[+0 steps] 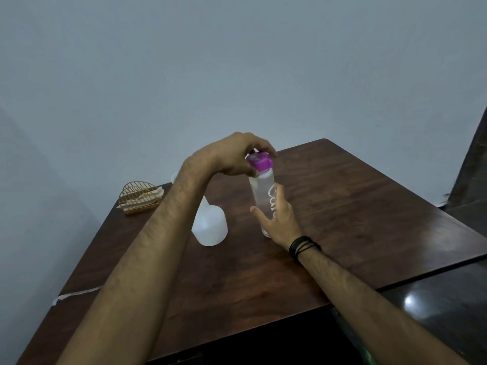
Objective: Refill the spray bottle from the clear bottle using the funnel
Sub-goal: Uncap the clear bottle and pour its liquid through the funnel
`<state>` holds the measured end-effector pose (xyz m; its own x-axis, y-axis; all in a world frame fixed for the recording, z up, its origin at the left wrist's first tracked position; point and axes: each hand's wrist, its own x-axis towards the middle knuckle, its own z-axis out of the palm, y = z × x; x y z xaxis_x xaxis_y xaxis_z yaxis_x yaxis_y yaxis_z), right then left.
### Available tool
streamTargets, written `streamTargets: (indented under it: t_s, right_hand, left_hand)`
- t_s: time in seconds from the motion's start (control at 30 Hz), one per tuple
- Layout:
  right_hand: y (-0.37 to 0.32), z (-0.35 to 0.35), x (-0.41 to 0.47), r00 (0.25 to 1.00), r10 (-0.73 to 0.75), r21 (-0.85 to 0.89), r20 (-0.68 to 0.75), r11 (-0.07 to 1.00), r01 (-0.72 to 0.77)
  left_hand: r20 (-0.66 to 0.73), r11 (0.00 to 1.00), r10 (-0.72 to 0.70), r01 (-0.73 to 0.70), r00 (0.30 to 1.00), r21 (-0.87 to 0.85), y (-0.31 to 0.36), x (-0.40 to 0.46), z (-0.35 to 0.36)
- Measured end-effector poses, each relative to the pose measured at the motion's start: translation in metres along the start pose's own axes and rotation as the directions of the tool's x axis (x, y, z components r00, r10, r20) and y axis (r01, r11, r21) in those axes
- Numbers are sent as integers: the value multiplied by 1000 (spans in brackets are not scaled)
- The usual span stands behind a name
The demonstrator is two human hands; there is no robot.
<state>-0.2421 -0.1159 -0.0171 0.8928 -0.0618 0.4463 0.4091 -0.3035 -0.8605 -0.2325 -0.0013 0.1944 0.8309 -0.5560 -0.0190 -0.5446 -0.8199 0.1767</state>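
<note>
At frame centre the clear bottle (261, 196) stands on the wooden table (355, 206) — white lettering, partly hidden, unreadable. The right hand (276, 217) wraps its body; the left hand (237, 154) pinches its purple cap (259, 160). A white bottle (210, 227) stands just left.

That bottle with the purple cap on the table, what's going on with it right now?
A person is working on the clear bottle, which stands upright on the wooden table. The right hand grips its body to steady it, while the left hand has its fingers curled over the purple cap, apparently to open it. The cap is on. A white bottle stands just beside it, untouched. Nothing is being poured yet.
</note>
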Motion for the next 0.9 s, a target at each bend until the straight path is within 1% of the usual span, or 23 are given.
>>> streamTargets:
  t_s: [0.03, 0.1, 0.13, 0.17, 0.27, 0.3, 0.33, 0.37, 0.43, 0.47, 0.5, 0.53, 0.6, 0.67, 0.73, 0.83, 0.9]
  right_hand:
    - [0, 0, 0, 1000, -4, 1, -3, 1000, 4]
    - [-1, 0, 0, 1000, -7, 5, -3, 1000, 7]
    - [-1, 0, 0, 1000, -3, 5, -1, 1000, 3]
    - [-1, 0, 0, 1000, 0, 2, -1, 1000, 0]
    - [-1, -1, -1, 1000, 6, 2, 0, 1000, -6]
    - [-1, -1, -1, 1000, 4, 4, 1, 1000, -4]
    - [-1, 0, -2, 1000, 2, 4, 0, 1000, -2]
    - [-2, -1, -2, 1000, 3, 0, 0, 1000, -3]
    - [-3, -1, -2, 1000, 15, -6, 3, 1000, -15]
    - [-3, -1, -1, 1000, 17, -1, 4, 1000, -17]
    - [-4, -1, -1, 1000, 16, 4, 6, 1000, -16]
    - [-4, -1, -1, 1000, 16, 10, 9, 1000, -17]
    - [-2, -1, -1, 1000, 14, 12, 11, 1000, -15]
    - [-1, 0, -1, 1000, 12, 6, 10, 1000, -12]
    - [-1, 0, -1, 1000, 18, 5, 14, 1000, -18]
    - [0, 0, 0, 1000, 4, 1, 13, 1000, -4]
    - [1, -1, -1, 1000, -7, 3, 9, 1000, 7]
  left_hand:
    - [-44, 998, -54, 55, 998, 23, 2, 2, 0]
    - [-152, 971, -199, 215, 968, 100, 5, 4, 1]
    - [-173, 960, -230, 252, 958, 124, 4, 4, 2]
    - [-168, 965, -206, 229, 964, 126, 2, 5, 3]
    - [-6, 999, -32, 32, 999, 18, 0, 1, 0]
    - [35, 1000, 3, -3, 999, 4, 0, 1, -1]
    - [33, 1000, 4, -5, 999, 16, 0, 2, -2]
    - [3, 999, -31, 30, 1000, 41, 3, 3, -2]
    - [-90, 977, -166, 176, 982, 116, 8, 4, -1]
    - [-115, 964, -216, 230, 970, 136, 9, 4, 0]
    - [-115, 963, -219, 233, 969, 135, 9, 5, 2]
    - [-88, 975, -181, 191, 979, 115, 9, 5, 4]
    - [10, 994, -68, 67, 998, 82, 9, 1, 2]
    - [69, 996, -16, 10, 997, 92, 7, -1, -2]
    - [42, 995, -39, 35, 998, 95, 7, 0, -4]
    - [-36, 984, -142, 145, 989, 107, 8, 2, 1]
    - [-146, 964, -214, 233, 966, 129, 7, 3, 7]
